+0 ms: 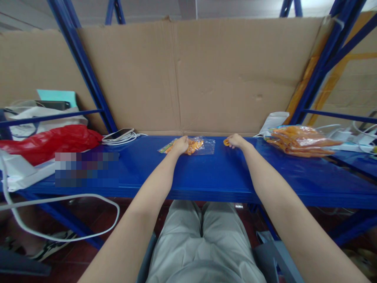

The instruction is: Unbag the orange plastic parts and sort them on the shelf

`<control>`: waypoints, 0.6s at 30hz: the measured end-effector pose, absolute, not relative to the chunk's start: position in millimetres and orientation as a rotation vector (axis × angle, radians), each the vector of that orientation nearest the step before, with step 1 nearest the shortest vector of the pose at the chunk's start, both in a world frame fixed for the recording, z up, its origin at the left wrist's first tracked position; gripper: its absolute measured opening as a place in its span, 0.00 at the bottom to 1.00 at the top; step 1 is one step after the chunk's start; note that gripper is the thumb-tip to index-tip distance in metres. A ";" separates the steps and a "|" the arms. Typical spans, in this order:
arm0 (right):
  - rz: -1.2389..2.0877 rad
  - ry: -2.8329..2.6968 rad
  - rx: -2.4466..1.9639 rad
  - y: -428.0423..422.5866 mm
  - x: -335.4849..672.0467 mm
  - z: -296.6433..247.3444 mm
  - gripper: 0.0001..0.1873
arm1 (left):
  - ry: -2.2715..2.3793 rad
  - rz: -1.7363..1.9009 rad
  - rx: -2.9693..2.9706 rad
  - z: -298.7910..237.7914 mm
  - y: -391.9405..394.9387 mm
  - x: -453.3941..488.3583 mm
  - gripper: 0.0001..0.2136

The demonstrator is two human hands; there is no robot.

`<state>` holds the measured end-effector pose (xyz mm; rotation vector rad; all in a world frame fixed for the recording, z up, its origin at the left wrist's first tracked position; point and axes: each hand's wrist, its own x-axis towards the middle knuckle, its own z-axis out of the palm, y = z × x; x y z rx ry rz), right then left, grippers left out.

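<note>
A clear plastic bag (208,146) with orange pieces (194,146) inside lies flat on the blue table, a colourful printed part at its left end. My left hand (182,145) rests on the bag's left part, its fingers closed on the plastic; the fingertips are partly hidden. To the right of the bag, my right hand (235,140) grips a small round orange piece (226,142) just at the tabletop, between thumb and fingers. Its exact kind is too small to make out.
Clear bags of orange items (300,139) are stacked at the right. At the left lie a phone (123,133) on coiled white cable, a red plastic bag (55,139) and a white cable loop (114,220) hanging over the edge. A cardboard sheet (212,78) walls off the back between blue posts.
</note>
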<state>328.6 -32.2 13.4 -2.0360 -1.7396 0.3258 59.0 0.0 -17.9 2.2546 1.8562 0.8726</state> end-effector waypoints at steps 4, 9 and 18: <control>0.555 -1.728 -1.817 -32.5 323.5 11.0 0.20 | 1.861 0.871 2.245 -16.8 -2.2 59.9 0.22; 0.150 -1.824 -2.005 -33.4 328.3 1.7 0.31 | 1.862 0.862 2.251 -15.1 -4.0 60.6 0.22; -0.006 -1.871 -2.294 -41.4 326.6 3.8 0.26 | 1.854 0.849 2.215 -10.1 -10.5 62.1 0.22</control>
